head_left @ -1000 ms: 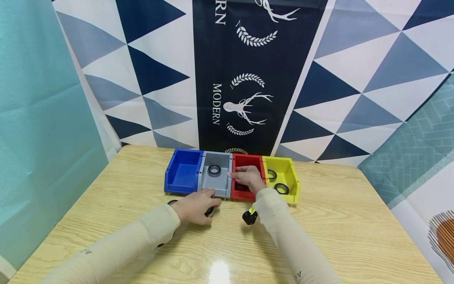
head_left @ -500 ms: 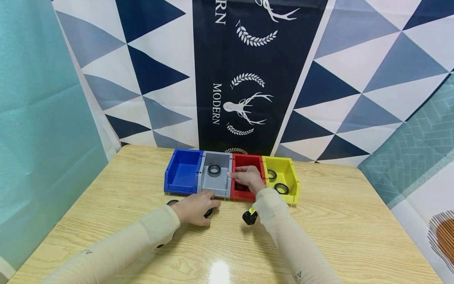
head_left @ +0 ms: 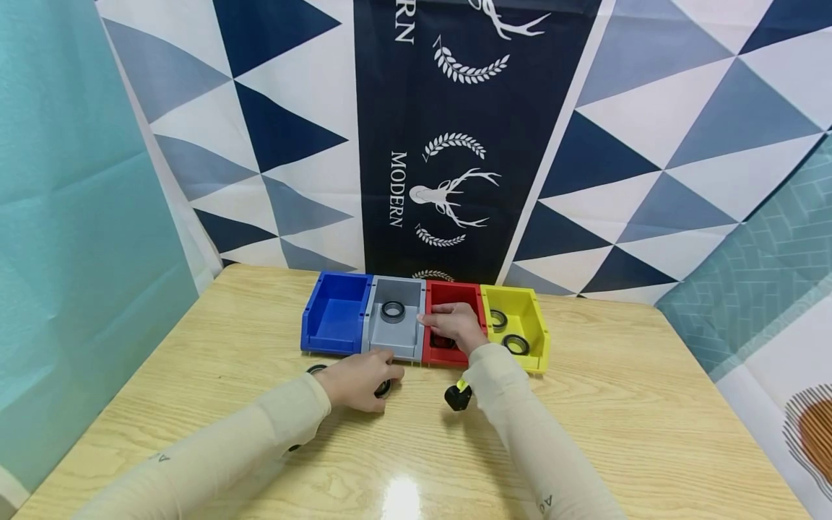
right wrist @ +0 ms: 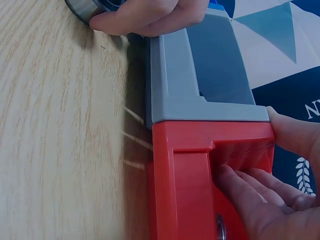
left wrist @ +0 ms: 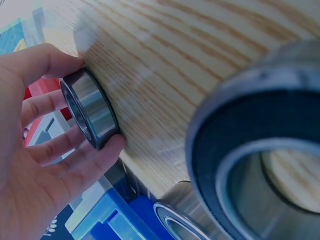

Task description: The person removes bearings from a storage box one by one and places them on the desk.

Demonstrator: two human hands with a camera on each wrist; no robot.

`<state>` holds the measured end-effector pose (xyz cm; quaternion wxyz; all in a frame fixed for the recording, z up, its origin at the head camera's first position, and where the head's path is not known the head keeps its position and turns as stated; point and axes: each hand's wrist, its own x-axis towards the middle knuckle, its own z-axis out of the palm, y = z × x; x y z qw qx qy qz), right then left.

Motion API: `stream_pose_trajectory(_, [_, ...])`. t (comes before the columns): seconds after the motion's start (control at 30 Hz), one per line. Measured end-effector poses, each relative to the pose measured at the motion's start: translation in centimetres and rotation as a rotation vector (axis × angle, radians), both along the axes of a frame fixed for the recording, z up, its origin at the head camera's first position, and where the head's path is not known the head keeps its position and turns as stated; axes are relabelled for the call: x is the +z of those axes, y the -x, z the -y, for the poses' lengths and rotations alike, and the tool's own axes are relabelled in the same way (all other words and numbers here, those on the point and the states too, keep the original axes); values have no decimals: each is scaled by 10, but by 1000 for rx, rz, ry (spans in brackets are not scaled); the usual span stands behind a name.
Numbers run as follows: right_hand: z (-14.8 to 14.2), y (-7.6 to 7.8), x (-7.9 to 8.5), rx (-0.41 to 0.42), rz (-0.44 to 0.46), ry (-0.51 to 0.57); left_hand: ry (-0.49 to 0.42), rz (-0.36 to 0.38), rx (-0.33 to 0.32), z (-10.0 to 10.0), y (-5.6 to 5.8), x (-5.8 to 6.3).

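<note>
In the head view my left hand is on the table in front of the grey bin. It grips a ball bearing on edge between thumb and fingers, seen in the left wrist view. Two more bearings are close by that hand. My right hand is at the red bin, fingers inside and thumb over the wall beside the grey bin, holding that wall. A bearing shows partly inside the red bin. One bearing lies in the grey bin.
A blue bin stands at the row's left end. The yellow bin at the right end holds two bearings. A black device with a yellow strap hangs below the right wrist. Patterned cloth backs the table.
Almost nothing differs. My left hand has shifted very slightly, with the bearing still in its grip. The right hand and the bins keep their places.
</note>
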<state>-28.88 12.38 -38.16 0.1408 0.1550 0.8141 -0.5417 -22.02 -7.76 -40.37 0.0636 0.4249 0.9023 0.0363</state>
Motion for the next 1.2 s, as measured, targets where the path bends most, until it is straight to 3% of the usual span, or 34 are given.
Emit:
stream_pose_trajectory(0.4, [1, -1, 0, -2, 14, 4, -50, 45, -5, 6, 1, 3])
stream_pose_trajectory(0.67, [0, 0, 0, 1, 1, 21, -158, -12, -5, 6, 3, 21])
stream_pose_trajectory(0.8, [-1, 1, 0, -6, 3, 12, -179, -40, 31, 2, 10, 30])
stream_pose_trajectory(1.0, [-1, 1, -1, -4, 4, 12, -170, 24, 150, -3, 24, 36])
stream_pose_trajectory(1.2, [-1, 1, 0, 1, -5, 34, -156, 50, 170, -12, 42, 43])
